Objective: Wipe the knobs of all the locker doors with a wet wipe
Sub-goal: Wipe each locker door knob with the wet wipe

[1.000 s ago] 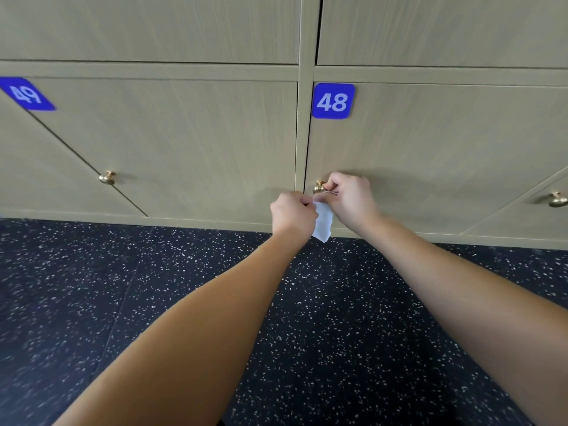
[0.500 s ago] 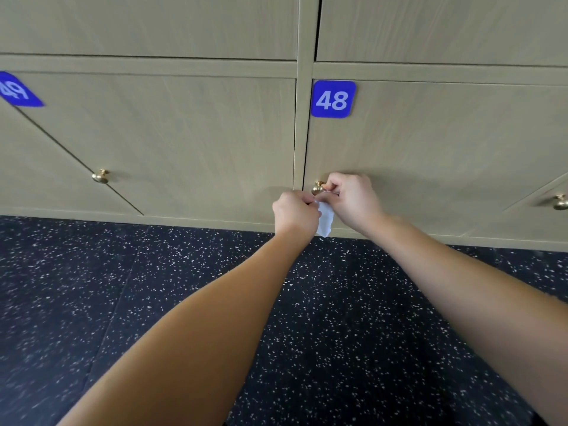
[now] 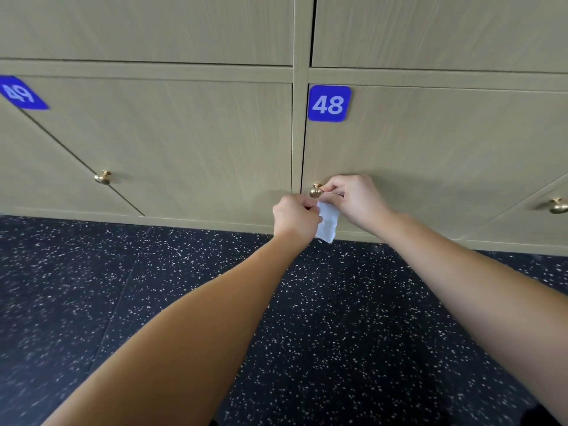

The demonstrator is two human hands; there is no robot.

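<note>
Both hands meet low on the locker front, pinching a white wipe (image 3: 328, 221) between them. The left hand (image 3: 294, 215) grips its upper left edge with curled fingers; the right hand (image 3: 356, 199) pinches the top edge from the other side. The wipe hangs down below the grip. Just above and between the hands, a brass knob (image 3: 316, 190) on door 48 (image 3: 430, 155) sits bare, touching or nearly touching the right thumb. Far left of the grip is another knob (image 3: 103, 178), by the 49 plate (image 3: 21, 93); far right, a third knob (image 3: 558, 206). Speckled dark floor (image 3: 92, 287) lies below.
</note>
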